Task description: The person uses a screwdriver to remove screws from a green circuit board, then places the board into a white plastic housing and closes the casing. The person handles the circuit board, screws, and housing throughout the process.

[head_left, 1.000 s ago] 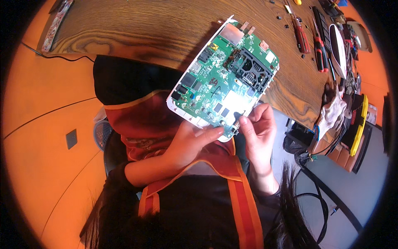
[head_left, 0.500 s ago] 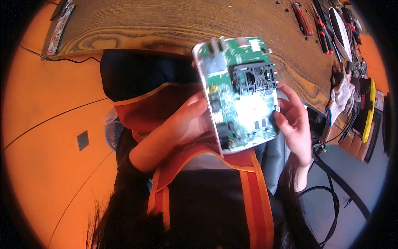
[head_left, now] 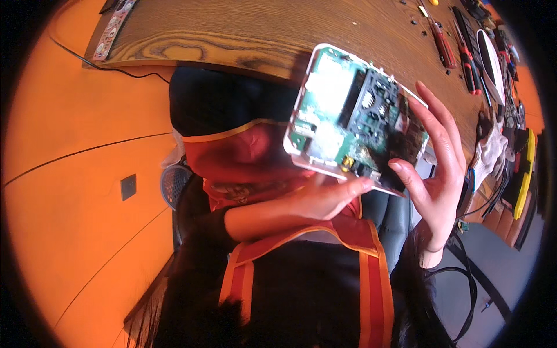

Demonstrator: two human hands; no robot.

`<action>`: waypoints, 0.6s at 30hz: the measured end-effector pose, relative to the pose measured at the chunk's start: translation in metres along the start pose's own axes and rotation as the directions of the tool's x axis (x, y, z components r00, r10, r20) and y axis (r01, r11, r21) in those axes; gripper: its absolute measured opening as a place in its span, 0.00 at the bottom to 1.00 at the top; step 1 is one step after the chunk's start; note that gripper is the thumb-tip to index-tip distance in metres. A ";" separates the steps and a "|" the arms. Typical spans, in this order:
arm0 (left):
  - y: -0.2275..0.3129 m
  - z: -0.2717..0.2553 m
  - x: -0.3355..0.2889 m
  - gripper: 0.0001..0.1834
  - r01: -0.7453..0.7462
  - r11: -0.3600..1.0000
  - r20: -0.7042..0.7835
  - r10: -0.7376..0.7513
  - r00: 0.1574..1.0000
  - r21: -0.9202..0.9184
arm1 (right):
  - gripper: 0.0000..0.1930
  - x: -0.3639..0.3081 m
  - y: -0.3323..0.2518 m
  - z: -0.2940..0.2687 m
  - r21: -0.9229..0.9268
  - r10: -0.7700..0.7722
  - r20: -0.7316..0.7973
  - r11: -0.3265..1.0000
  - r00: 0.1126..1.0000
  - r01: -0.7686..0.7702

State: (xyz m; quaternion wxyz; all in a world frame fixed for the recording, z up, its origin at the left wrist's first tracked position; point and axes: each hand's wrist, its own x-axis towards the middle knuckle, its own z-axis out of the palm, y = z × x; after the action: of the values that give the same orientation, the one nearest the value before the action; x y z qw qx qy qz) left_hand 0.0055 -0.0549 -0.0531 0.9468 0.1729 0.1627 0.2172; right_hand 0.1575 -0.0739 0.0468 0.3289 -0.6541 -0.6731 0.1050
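A green circuit board (head_left: 325, 124) in a shallow white casing is tilted up in front of me, above my lap. A black slotted frame (head_left: 374, 107) sits on the board, with shiny metal shields beside it and glare at the far left. My left hand (head_left: 328, 197) supports the near edge from below, its thumb along the casing's rim and its other fingers hidden. Around the right end curves my right hand (head_left: 438, 145), loosely closed, with its fingers at the far right edge and its thumb over the near right part.
On the wooden table (head_left: 220, 35) lie a red screwdriver (head_left: 444, 49), red-and-black pliers (head_left: 469, 69) and small dark bits. A white glove (head_left: 490, 145) and a yellow-edged case (head_left: 525, 174) are at the right. A patterned strip (head_left: 113, 32) lies far left, near a cable.
The circuit board has turned counterclockwise and shifted right. My left hand has moved from its left side to its near edge, while my right hand's fingers have spread wider.
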 end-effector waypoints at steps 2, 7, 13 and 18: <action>-0.006 -0.002 -0.003 0.23 -0.087 0.995 0.034 0.085 0.996 0.045 | 0.33 0.005 0.002 0.004 -0.005 -0.025 0.058 1.000 0.998 0.025; -0.010 -0.010 -0.008 0.26 -0.170 0.938 0.096 0.148 0.984 0.303 | 0.35 0.006 0.000 0.009 -0.174 -0.128 0.140 0.973 0.982 0.152; -0.010 -0.010 -0.012 0.26 -0.147 0.934 0.131 0.109 0.985 0.324 | 0.27 0.006 -0.001 0.013 -0.103 -0.248 0.119 0.960 0.961 0.260; -0.010 -0.008 -0.013 0.26 -0.137 0.933 0.140 0.095 0.986 0.332 | 0.25 0.004 -0.005 0.013 -0.141 -0.228 0.124 0.959 0.966 0.245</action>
State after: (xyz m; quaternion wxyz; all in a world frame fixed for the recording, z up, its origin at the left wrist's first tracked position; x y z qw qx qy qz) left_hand -0.0052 -0.0674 -0.0608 0.8963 0.3560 0.1293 0.2306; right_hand 0.1465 -0.0674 0.0411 0.2510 -0.5858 -0.7692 0.0469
